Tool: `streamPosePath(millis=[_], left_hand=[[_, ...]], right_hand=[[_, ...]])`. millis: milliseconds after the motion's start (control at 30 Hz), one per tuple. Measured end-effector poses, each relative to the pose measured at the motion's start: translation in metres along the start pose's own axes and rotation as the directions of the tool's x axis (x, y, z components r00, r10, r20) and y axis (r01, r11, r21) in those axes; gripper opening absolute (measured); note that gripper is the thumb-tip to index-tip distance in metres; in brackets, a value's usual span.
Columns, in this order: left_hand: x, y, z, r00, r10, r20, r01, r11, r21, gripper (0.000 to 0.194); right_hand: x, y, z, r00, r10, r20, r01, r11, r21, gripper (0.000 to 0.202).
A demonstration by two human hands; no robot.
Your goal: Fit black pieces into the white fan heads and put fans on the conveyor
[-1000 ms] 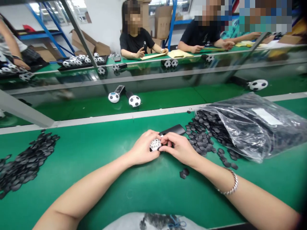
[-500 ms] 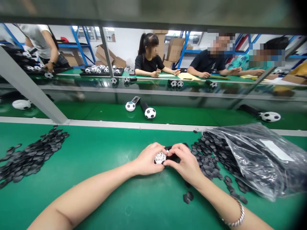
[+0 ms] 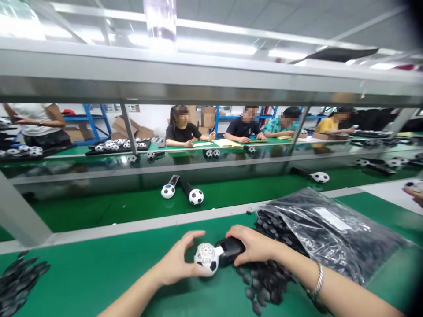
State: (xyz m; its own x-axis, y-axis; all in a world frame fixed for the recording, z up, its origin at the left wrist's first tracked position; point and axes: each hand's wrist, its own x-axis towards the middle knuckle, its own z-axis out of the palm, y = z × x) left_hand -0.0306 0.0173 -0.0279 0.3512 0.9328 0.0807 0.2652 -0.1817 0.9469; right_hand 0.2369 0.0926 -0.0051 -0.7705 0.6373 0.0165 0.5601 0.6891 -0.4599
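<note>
A white soccer-ball-shaped head (image 3: pixel 206 259) with black patches and a white lattice face is joined by a short white neck to a black handle (image 3: pixel 228 251). My right hand (image 3: pixel 253 244) is closed round that handle, thumb below and fingers above. My left hand (image 3: pixel 180 259) is open beside the ball. Its thumb lies at the ball's lower edge, and its fingers are stretched out above it with a gap. Loose black flat pieces (image 3: pixel 267 281) lie below and behind my right wrist.
A clear plastic bag (image 3: pixel 343 237) of black pieces lies on the right. Another pile of black pieces (image 3: pixel 21 281) is at far left. Beyond the metal rail, soccer-ball devices (image 3: pixel 196 197) lie on a green belt (image 3: pixel 139 207). Several people sit or stand across; a hand (image 3: pixel 415 193) shows at far right.
The view has tilted up and turned right. My left hand has opened away from the ball. My right hand has moved from the ball's edge to a grip on the handle.
</note>
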Motion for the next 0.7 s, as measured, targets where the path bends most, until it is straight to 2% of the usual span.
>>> streamPosePath(millis=[67, 100, 133, 200, 267, 333, 433, 500, 567, 600, 633, 667, 700], left_hand=[[0.012, -0.013, -0.026, 0.983, -0.009, -0.183, 0.01, 1.0, 0.007, 0.071], [0.02, -0.019, -0.04, 0.959, -0.02, -0.284, 0.036, 0.998, 0.052, 0.07], [0.03, -0.024, -0.053, 0.925, -0.029, -0.379, 0.078, 0.99, 0.115, 0.072], [0.055, -0.033, -0.077, 0.857, -0.038, -0.514, 0.197, 0.945, 0.26, 0.078], [0.085, -0.038, -0.093, 0.802, -0.039, -0.596, 0.325, 0.866, 0.38, 0.082], [0.115, -0.042, -0.102, 0.761, -0.046, -0.647, 0.41, 0.807, 0.425, 0.086], [0.153, -0.045, -0.107, 0.711, -0.08, -0.698, 0.47, 0.793, 0.387, 0.086], [0.167, -0.047, -0.11, 0.692, -0.098, -0.715, 0.489, 0.792, 0.365, 0.074], [0.171, -0.047, -0.113, 0.682, -0.103, -0.724, 0.492, 0.797, 0.35, 0.066], [0.169, -0.046, -0.115, 0.678, -0.098, -0.728, 0.487, 0.802, 0.345, 0.066], [0.164, -0.042, -0.118, 0.675, -0.089, -0.733, 0.479, 0.809, 0.343, 0.068], [0.158, -0.036, -0.121, 0.672, -0.075, -0.737, 0.468, 0.815, 0.343, 0.071], [0.149, -0.027, -0.124, 0.672, -0.051, -0.739, 0.446, 0.824, 0.348, 0.073]], right_hand=[[0.003, 0.019, -0.011, 0.99, 0.112, -0.088, -0.107, 0.992, 0.062, 0.058], [0.007, 0.028, -0.018, 0.968, 0.204, -0.147, -0.194, 0.978, 0.075, 0.055], [0.015, 0.038, -0.024, 0.932, 0.299, -0.205, -0.289, 0.954, 0.079, 0.051], [0.036, 0.055, -0.035, 0.821, 0.469, -0.325, -0.477, 0.877, 0.06, 0.042], [0.063, 0.069, -0.042, 0.732, 0.559, -0.39, -0.587, 0.808, 0.057, 0.037], [0.087, 0.078, -0.043, 0.673, 0.615, -0.412, -0.651, 0.756, 0.065, 0.035], [0.106, 0.077, -0.041, 0.634, 0.635, -0.442, -0.688, 0.724, 0.052, 0.038], [0.098, 0.066, -0.039, 0.643, 0.595, -0.482, -0.671, 0.741, 0.018, 0.049], [0.073, 0.049, -0.037, 0.707, 0.516, -0.484, -0.599, 0.801, -0.02, 0.057], [0.054, 0.039, -0.034, 0.757, 0.476, -0.448, -0.545, 0.838, -0.031, 0.055], [0.033, 0.028, -0.031, 0.853, 0.387, -0.35, -0.42, 0.907, -0.019, 0.05], [0.011, 0.019, -0.027, 0.9, 0.355, -0.252, -0.358, 0.933, 0.037, 0.045], [-0.011, 0.01, -0.021, 0.919, 0.358, -0.163, -0.35, 0.934, 0.077, 0.045]])
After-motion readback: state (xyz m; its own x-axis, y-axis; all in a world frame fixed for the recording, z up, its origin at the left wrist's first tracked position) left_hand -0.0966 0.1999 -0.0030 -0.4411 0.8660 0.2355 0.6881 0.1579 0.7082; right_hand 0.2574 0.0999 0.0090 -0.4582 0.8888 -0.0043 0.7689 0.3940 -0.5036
